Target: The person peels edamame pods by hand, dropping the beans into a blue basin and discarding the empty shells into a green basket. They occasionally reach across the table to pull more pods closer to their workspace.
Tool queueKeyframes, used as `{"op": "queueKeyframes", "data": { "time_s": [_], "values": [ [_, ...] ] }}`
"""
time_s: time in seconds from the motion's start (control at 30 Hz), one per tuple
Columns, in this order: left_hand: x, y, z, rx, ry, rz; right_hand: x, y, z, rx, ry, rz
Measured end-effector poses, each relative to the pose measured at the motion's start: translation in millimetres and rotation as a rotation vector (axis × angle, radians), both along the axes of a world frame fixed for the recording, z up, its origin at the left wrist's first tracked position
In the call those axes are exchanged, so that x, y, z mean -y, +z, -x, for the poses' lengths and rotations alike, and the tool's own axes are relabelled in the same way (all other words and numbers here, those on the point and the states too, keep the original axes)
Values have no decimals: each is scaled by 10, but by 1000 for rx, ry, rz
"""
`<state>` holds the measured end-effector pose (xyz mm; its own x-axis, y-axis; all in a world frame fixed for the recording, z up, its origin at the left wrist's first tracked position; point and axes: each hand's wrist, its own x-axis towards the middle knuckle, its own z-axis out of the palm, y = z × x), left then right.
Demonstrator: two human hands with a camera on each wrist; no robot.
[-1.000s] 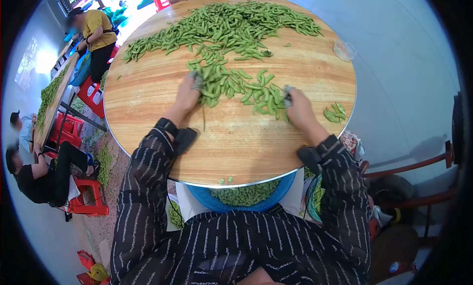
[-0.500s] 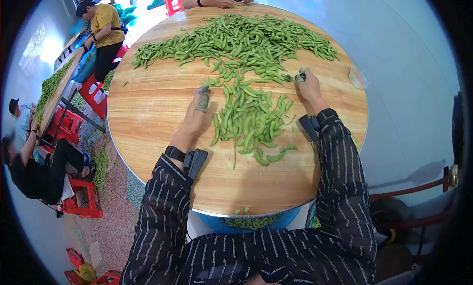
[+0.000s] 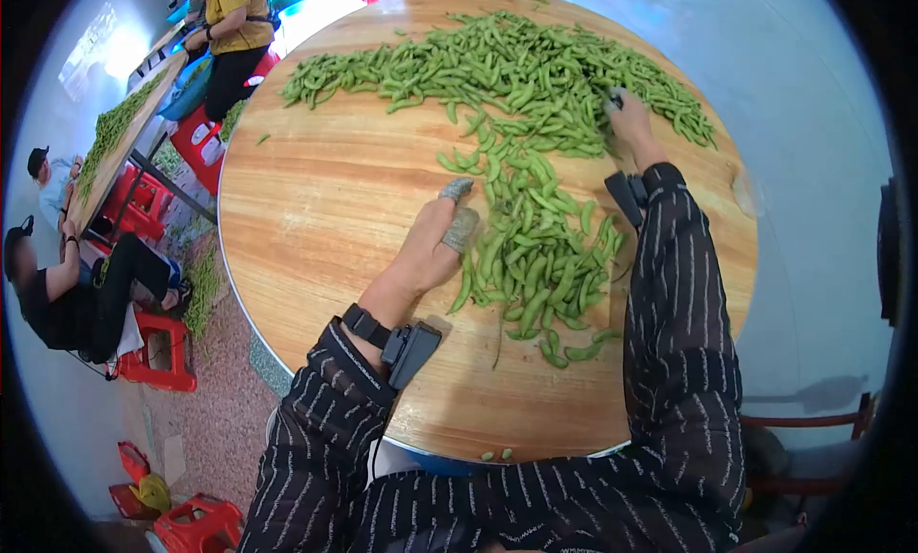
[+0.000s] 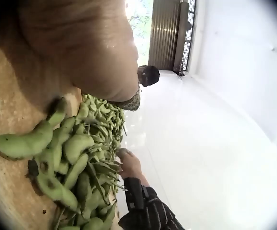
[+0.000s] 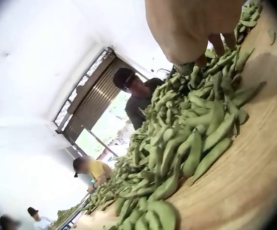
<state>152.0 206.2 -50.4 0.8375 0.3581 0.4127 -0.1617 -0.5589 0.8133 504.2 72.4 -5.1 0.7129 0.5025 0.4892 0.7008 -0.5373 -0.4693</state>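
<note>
Green soybean pods lie on the round wooden table in a broad heap (image 3: 449, 65) at the back, with a smaller pile (image 3: 535, 256) trailing toward the person. My left hand (image 3: 426, 247), its thumb and a finger wrapped in grey-green coverings, is beside the smaller pile's left edge with nothing in its grip. Farther back, my right hand (image 3: 633, 130) reaches into the right part of the heap. In the right wrist view its fingers (image 5: 217, 44) point down among the pods, and the thumb's covered tip (image 5: 184, 68) touches them.
Two loose bean bits (image 3: 497, 454) lie by the table's near edge. A clear plastic cup (image 3: 748, 191) stands at the right rim. Across the table sits another person (image 5: 138, 96). To the left are a second table (image 3: 120, 142) with pods, seated people and red stools (image 3: 158, 352).
My right hand has moved from the front pods, outward and away, to the heap's right part. The front pods, earlier spread apart, now lie together. My left hand stays beside them.
</note>
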Motion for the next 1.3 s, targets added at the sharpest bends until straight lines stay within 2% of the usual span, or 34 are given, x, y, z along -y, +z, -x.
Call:
{"op": "queueKeyframes", "data": {
  "time_s": [0.13,0.2,0.23,0.27,0.33,0.4,0.43,0.47,0.5,0.53,0.57,0.6,0.63,0.7,0.73,0.8,0.87,0.93,1.0,1.1,1.13,1.17,1.2,1.3],
  "values": [
    [29,34,-10,15,-26,34,-254,-39,211,-5,28,134],
    [22,61,-7,14,-15,19,-228,99,388,-155,175,190],
    [22,92,-5,-2,-1,-47,-246,95,479,-155,170,196],
    [22,71,-16,-1,-6,-41,-264,83,579,-128,278,216],
    [21,22,-47,43,-46,195,-289,56,841,-38,474,235],
    [11,17,-35,34,-70,155,-267,64,1160,18,616,258],
    [41,15,-33,69,-91,359,-233,160,1320,18,663,281],
    [65,13,-40,101,-119,561,-197,284,1459,81,618,393],
    [66,7,-34,116,-287,885,-161,437,1611,143,568,506],
    [100,47,-20,121,-317,882,-131,618,1815,311,517,607],
    [142,106,-9,118,-258,878,-117,786,2038,477,460,710],
    [160,146,-24,115,-201,874,-130,872,2230,443,547,729],
    [133,146,-38,117,-230,877,-119,1084,2589,359,584,856],
    [27,52,11,-179,-76,120,150,939,3028,399,1076,270],
    [27,10,41,-320,2,-263,505,1316,3158,855,1020,288],
    [47,44,-30,-30,-110,502,732,1212,3207,791,969,347],
    [58,55,-13,-67,-70,524,997,1123,3319,695,885,447],
    [145,142,7,-32,-142,703,1184,1067,3446,618,812,520],
    [113,64,-14,-8,-187,703,1242,1063,3571,577,778,573],
    [14,9,-30,-27,-111,427,1138,1071,3756,559,810,618],
    [43,42,-15,-22,-125,441,1085,1051,3818,550,834,632],
    [26,43,0,-62,-56,336,1021,1066,3898,541,863,644],
    [-47,-48,-25,-7,-92,309,994,1049,3975,531,888,658],
    [-100,-93,-38,-45,-107,342,899,1067,4174,509,942,701]
  ]
}}
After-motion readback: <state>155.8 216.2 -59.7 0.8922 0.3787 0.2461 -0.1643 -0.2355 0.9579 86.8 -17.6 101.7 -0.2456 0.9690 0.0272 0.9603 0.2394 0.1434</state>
